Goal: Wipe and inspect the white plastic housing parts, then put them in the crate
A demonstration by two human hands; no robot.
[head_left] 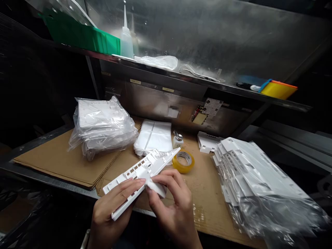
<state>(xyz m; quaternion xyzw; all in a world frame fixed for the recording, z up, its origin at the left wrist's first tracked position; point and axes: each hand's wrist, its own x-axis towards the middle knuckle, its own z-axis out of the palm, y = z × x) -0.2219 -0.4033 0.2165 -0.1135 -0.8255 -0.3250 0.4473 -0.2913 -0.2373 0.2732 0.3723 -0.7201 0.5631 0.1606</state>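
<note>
My left hand (114, 204) grips a white plastic housing panel (140, 169) with slots and raised edges, tilted above the front of the bench. Between the thumb and fingers of my right hand (173, 200) is a small white cloth (156, 187), pressed against the panel's near edge. Just beyond the panel lie a roll of yellow tape (183, 161) and a small bottle with a metal top (177, 139). My palms and part of the panel's underside are hidden.
Bagged white panels (101, 121) are stacked at left on cardboard (64, 162); another stack of white panels (254, 173) stands at right. Flat plastic bags (154, 136) lie behind the tape. The shelf above carries a green bin (83, 38), a nozzle bottle (126, 43) and a yellow container (278, 90).
</note>
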